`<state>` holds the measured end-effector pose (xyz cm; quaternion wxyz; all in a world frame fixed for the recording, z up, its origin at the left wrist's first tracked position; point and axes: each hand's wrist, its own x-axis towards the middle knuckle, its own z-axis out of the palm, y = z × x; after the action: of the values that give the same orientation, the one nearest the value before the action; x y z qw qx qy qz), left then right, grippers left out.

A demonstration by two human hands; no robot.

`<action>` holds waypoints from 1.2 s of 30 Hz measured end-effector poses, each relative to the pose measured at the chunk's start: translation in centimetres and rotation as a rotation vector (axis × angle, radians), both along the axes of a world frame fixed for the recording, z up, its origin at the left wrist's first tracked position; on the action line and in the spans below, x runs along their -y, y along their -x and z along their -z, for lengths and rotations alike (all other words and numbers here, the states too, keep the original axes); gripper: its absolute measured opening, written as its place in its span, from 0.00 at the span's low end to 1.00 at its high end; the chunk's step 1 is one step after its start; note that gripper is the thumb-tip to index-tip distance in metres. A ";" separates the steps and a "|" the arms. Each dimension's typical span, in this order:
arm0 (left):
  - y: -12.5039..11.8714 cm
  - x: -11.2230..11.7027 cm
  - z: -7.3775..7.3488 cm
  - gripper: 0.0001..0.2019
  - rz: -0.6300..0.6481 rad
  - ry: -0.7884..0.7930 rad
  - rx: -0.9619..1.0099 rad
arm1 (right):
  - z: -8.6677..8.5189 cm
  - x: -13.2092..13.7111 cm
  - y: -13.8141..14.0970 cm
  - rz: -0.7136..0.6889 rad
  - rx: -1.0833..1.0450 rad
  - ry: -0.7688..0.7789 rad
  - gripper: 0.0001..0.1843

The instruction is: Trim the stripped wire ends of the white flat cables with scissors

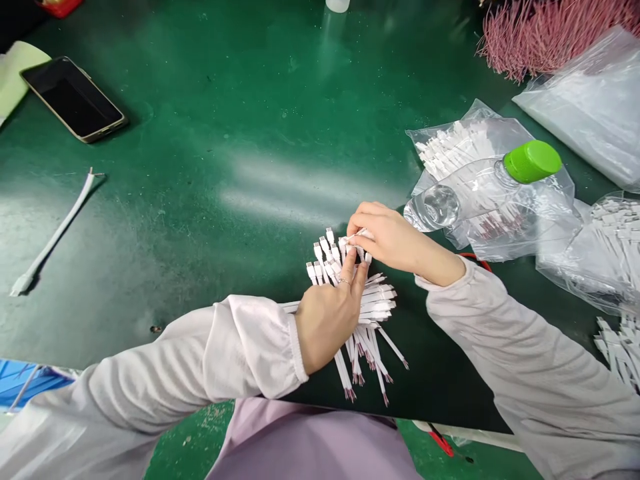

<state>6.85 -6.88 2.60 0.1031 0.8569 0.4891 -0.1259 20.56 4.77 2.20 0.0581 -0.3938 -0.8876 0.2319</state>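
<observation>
A fanned bundle of flat white cables [375, 307] lies on the green table top, with small white connectors at one end and stripped reddish wire tips at the other. My left hand [327, 323], wearing a ring, presses down on the bundle and grips it between fingers and thumb. Above it, my right hand [390, 240] pinches a thin white end among the connectors between thumb and fingertips. Part of the bundle is hidden under my left hand.
Plastic bags of white cables [450, 143] and a clear bottle with a green cap [533, 161] lie to the right. Pink wires [545, 33] fill the top right. A smartphone [73, 99] and a single white cable [55, 230] lie to the left. The table's front edge runs below my arms.
</observation>
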 end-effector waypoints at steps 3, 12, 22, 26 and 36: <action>0.1 0.0 0.1 0.29 -0.016 -0.003 0.014 | 0.5 0.3 0.2 -0.009 0.004 -0.080 0.10; 0.0 0.0 0.3 0.29 0.001 -0.020 0.013 | 0.5 -0.2 -0.8 0.141 -0.114 0.085 0.06; 0.1 -0.2 -0.1 0.29 0.009 0.009 0.013 | 1.0 -0.3 -0.1 0.130 -0.049 -0.002 0.07; 0.1 -0.2 -0.1 0.29 0.003 0.014 0.029 | 0.6 -0.3 -0.2 0.124 -0.048 0.070 0.05; 0.2 -0.2 -0.3 0.29 0.005 0.026 0.040 | 1.9 0.9 0.2 0.083 -0.028 -0.113 0.06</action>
<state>6.61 -6.67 2.93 0.1235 0.8590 0.4833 -0.1154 20.38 3.85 0.26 0.1021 -0.4231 -0.8813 0.1842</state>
